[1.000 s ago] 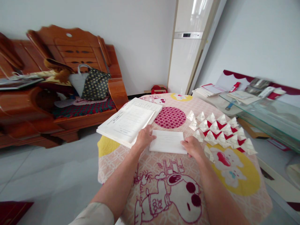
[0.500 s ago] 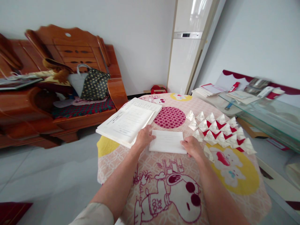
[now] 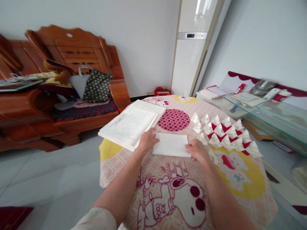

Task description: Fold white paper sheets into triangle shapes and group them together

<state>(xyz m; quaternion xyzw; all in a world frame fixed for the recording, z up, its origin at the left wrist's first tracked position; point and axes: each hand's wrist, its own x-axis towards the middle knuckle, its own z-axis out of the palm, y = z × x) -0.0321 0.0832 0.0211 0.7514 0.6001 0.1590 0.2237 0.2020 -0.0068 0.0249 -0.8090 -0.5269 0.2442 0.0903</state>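
While L hand (image 3: 147,140) & R hand (image 3: 197,150) grip its ends, rect. white sheet (image 3: 170,144) lies flat.

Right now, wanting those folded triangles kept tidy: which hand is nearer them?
Right. The right hand rests on the white sheet's right end, beside the folded triangles; the left hand is at its left end.

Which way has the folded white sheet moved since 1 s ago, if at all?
No. The folded white sheet sits just below the red checked circle, same as before.
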